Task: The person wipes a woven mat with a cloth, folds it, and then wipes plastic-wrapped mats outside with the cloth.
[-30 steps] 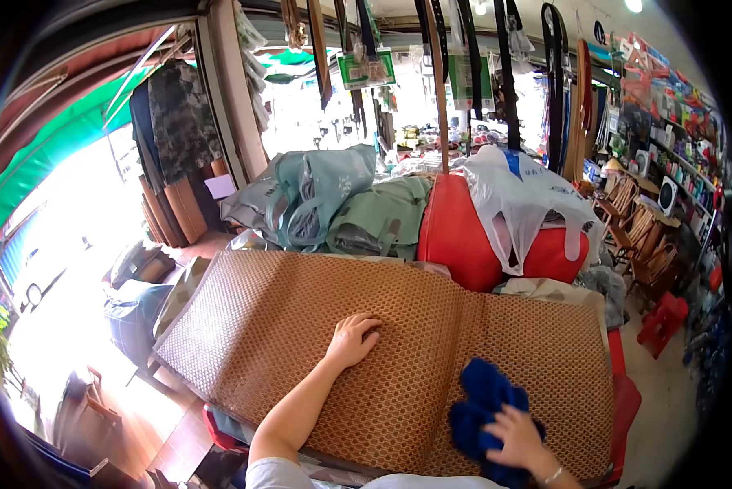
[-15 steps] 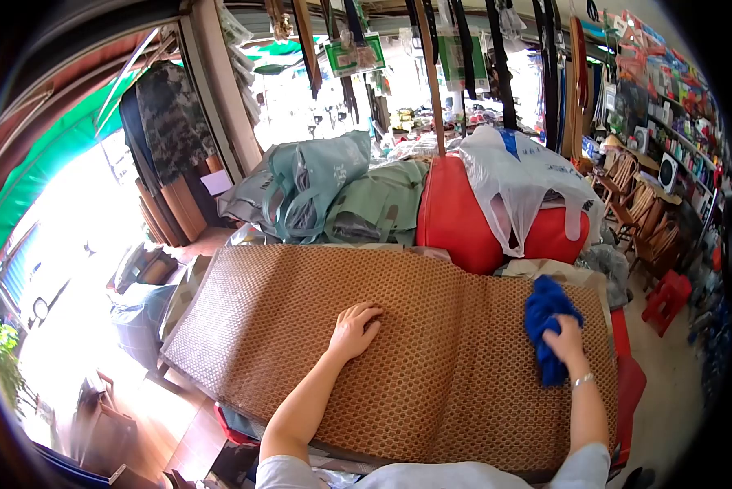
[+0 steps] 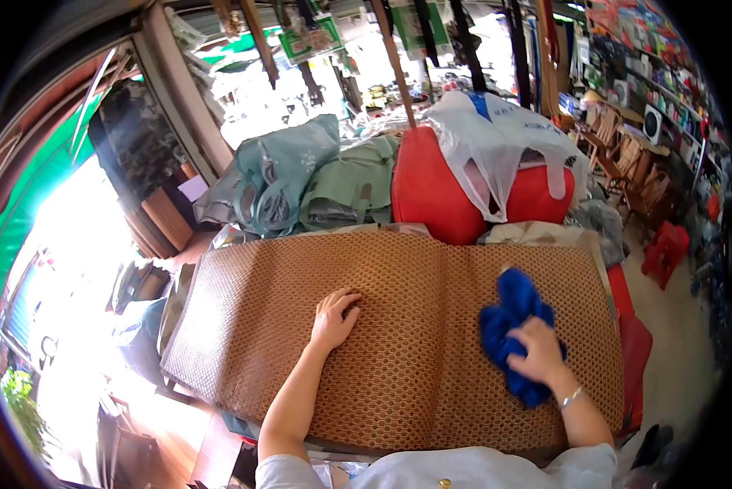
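Woven mat (image 3: 390, 350), creased right of centre; left hand (image 3: 333, 319) lies palm-down near its middle, fingers extended, holding nothing. Blue cloth (image 3: 512, 303) lies toward the mat's right edge beneath the half-curled right hand (image 3: 535, 350), grip unclear; hard sideways pressure could ruck the mat.

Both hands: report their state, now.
Left hand: open, resting on the brown mat, holding nothing.
Right hand: over the blue cloth; whether gripping or pressing, cannot tell.

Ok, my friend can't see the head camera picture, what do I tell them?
A person's right hand is on a blue cloth over a brown textured mat; their left hand rests on the mat. Behind are a green bag and a red bag.
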`<state>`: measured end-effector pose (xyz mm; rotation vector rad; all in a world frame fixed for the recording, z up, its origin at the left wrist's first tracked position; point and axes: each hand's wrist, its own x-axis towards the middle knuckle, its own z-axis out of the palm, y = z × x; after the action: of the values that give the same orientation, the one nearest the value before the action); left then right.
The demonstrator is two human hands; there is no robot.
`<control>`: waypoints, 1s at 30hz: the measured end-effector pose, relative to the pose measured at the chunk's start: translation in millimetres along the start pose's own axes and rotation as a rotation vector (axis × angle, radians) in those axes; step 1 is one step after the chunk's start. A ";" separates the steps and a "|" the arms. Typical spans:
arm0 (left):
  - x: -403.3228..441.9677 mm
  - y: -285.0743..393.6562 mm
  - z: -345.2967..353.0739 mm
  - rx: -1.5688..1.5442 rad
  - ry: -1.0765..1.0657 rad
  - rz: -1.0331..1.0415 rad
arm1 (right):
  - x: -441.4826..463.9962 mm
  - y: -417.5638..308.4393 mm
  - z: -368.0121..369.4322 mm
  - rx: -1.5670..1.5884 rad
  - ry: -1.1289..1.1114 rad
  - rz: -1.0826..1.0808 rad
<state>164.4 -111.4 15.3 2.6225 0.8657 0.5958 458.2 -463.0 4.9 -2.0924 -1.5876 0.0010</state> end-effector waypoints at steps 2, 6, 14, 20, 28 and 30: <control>1.1 1.2 0.5 0.013 -0.010 0.010 | -41.6 -33.1 12.1 -0.071 -0.053 -0.194; -0.2 -0.8 -0.5 0.006 -0.024 0.014 | -84.5 -75.8 -0.5 0.070 -0.262 -0.315; 1.7 -6.1 2.8 0.002 -0.003 0.019 | -34.9 29.1 -33.9 0.165 0.023 0.150; 2.4 -2.0 -0.2 -0.012 -0.007 0.004 | 68.2 158.8 -22.3 -0.081 0.317 0.545; 2.8 -5.0 1.8 -0.022 0.012 0.028 | 79.5 125.9 -18.3 -0.157 0.207 0.518; 2.2 -7.5 2.0 -0.033 0.008 0.026 | 49.9 98.1 -12.4 -0.162 0.208 0.356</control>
<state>163.3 -104.6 11.1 2.6070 0.8179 0.6223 566.0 -441.2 -8.0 -2.3868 -1.1128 -0.2215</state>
